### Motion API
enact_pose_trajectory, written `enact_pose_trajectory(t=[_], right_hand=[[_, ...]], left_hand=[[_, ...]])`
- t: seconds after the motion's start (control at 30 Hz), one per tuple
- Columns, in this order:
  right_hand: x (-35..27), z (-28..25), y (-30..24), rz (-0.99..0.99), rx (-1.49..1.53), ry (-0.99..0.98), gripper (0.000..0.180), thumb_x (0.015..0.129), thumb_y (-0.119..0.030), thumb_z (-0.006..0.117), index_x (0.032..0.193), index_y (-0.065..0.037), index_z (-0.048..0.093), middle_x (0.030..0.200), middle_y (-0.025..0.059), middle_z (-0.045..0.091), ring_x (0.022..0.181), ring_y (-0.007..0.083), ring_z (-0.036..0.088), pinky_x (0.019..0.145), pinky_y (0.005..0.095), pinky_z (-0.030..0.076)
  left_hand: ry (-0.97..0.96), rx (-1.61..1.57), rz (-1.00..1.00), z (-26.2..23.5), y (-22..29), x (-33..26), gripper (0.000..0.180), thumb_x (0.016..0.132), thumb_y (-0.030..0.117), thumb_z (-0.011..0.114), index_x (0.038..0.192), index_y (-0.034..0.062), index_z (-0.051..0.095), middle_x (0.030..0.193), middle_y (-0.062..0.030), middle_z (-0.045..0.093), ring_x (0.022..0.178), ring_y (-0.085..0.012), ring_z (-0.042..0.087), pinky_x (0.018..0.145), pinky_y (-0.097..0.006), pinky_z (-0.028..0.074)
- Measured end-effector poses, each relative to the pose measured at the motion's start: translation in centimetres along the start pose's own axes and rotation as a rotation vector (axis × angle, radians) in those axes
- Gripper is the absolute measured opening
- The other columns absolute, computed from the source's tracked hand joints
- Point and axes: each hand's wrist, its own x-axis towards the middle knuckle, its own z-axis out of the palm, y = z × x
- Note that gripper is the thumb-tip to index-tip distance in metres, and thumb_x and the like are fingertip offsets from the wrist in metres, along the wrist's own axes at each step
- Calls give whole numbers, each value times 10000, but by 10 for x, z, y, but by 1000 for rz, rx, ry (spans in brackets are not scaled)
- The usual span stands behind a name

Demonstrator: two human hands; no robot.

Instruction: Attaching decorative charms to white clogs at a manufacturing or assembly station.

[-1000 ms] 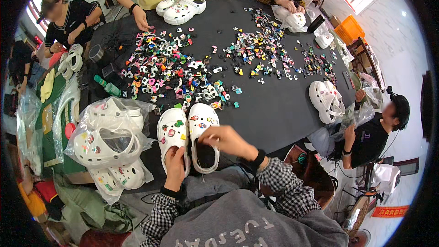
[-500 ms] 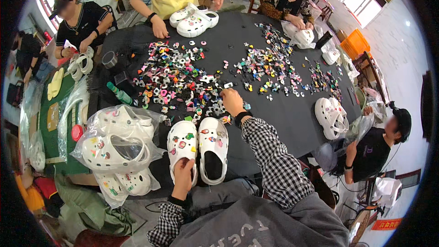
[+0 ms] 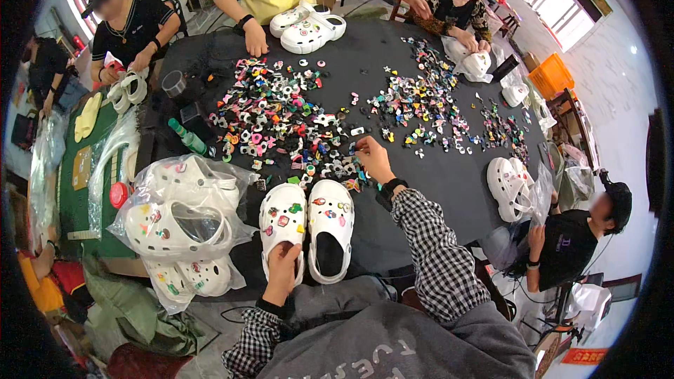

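My left hand (image 3: 283, 267) grips a white clog (image 3: 282, 214) by its heel opening, thumb on the upper. Colourful shoe charms dot that clog's toe. Its mate, another white clog (image 3: 331, 228), stands right beside it on the black table with charms on its toe too. My right hand (image 3: 376, 158) rests at the right edge of a large heap of loose shoe charms (image 3: 281, 119). Its fingers are drawn together and point down among the charms; what they pinch, if anything, is too small to make out.
Bagged white clogs (image 3: 175, 228) are stacked to my left, near a green bottle (image 3: 187, 137) and a black box (image 3: 196, 118). A second charm heap (image 3: 421, 102) spreads to the right. Several people sit or stand around, with white clogs (image 3: 309, 31) across from me and clogs (image 3: 507, 186) at right.
My right hand has shifted slightly right along the heap's edge. My left hand stays on the clog. The person across has stretched an arm out to the right.
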Motion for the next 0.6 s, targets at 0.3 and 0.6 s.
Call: enact_pose_trajectory(t=[0.3,0.6], right_hand=[[-24,-29,-11,224,699,-172,292,862,9,512,1146,-50,538,1041,55,585,914,131,588,765,267,488],[-54,-45,-17,274,897,-225,249,876,53,465,1098,-43,524,1038,52,567,941,139,584,828,258,482]], left_hand=[[23,35,3,-1,1,-2,234,855,30,586,1078,-39,570,1049,-56,593,946,-138,551,845,-263,413],[-49,9,8,-7,-3,1,212,871,18,540,1077,-30,543,1098,-73,576,1002,-164,550,897,-295,420]])
